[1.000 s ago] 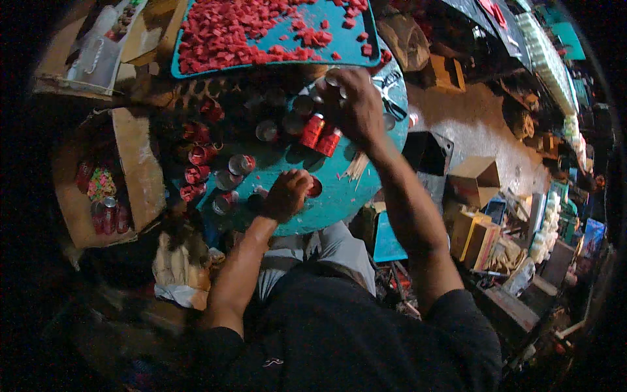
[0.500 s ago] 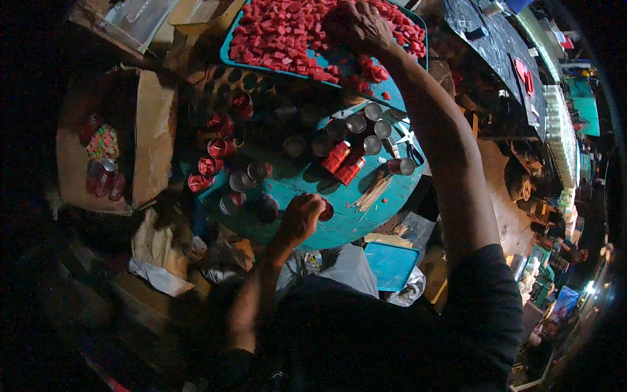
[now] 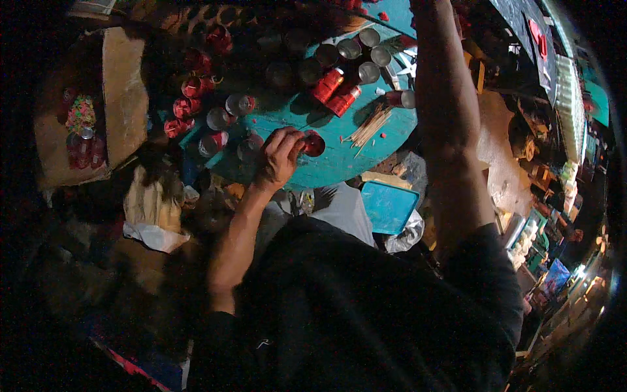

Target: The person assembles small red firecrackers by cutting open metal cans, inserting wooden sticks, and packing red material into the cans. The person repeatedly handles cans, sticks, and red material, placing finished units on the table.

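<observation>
My left hand (image 3: pixel 281 157) grips a small round cup (image 3: pixel 314 143) near the close edge of the round green table (image 3: pixel 326 168). The cup's opening shows dark red inside. My right forearm (image 3: pixel 450 85) reaches away past the top edge, so that hand is out of sight. At the top, only a corner of the blue-green tray (image 3: pixel 400 18) shows, with a few red cubes (image 3: pixel 383 16) on it. Several cups of red pieces (image 3: pixel 187 106) stand left of my left hand, beside empty-looking cups (image 3: pixel 218 118). Two red drink cans (image 3: pixel 328 85) lie or stand beyond it; I cannot tell which.
Thin wooden sticks (image 3: pixel 369 127) lie loose on the table at the right. More empty cups (image 3: pixel 349 48) cluster behind the cans. An open cardboard box (image 3: pixel 124 98) with bottles (image 3: pixel 86 150) stands at far left. Close to my lap is a small blue tray (image 3: pixel 390 206).
The view has shifted, so the table sits higher and most of the red-cube tray has left the picture. My right hand, over the tray before, is out of view. The left still holds the cup.
</observation>
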A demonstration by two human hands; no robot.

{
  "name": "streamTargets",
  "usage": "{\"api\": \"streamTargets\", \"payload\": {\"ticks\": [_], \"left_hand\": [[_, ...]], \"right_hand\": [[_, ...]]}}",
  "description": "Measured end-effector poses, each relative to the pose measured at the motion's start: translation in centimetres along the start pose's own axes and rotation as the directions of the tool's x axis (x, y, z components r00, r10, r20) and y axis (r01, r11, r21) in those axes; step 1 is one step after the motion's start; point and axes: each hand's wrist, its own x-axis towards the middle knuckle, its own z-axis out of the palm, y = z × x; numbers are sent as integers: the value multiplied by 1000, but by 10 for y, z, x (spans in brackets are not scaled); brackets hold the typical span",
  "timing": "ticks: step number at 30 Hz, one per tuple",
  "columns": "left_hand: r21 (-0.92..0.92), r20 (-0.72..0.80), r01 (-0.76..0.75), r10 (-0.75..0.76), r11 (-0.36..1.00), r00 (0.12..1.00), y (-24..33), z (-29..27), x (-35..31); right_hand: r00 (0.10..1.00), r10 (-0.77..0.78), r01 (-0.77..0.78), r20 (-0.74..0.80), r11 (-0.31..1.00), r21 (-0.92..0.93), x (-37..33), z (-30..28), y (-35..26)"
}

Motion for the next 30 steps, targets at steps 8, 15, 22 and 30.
{"api": "streamTargets", "payload": {"ticks": [8,15,22,30], "left_hand": [[58,5,68,-68,996,998,3,-13,-22],[41,37,125,-126,991,991,7,-3,-21],[-28,75,132,-130,991,989,6,3,-22],[195,23,-15,11,981,1000,6,18,-22]], "right_hand": [[805,235,-92,-545,956,277,-289,139,100],[714,50,-15,-698,998,56,-365,151,212],[733,72,37,-677,989,145,-368,151,201],[831,112,-60,-545,992,112,-368,146,200]]}}
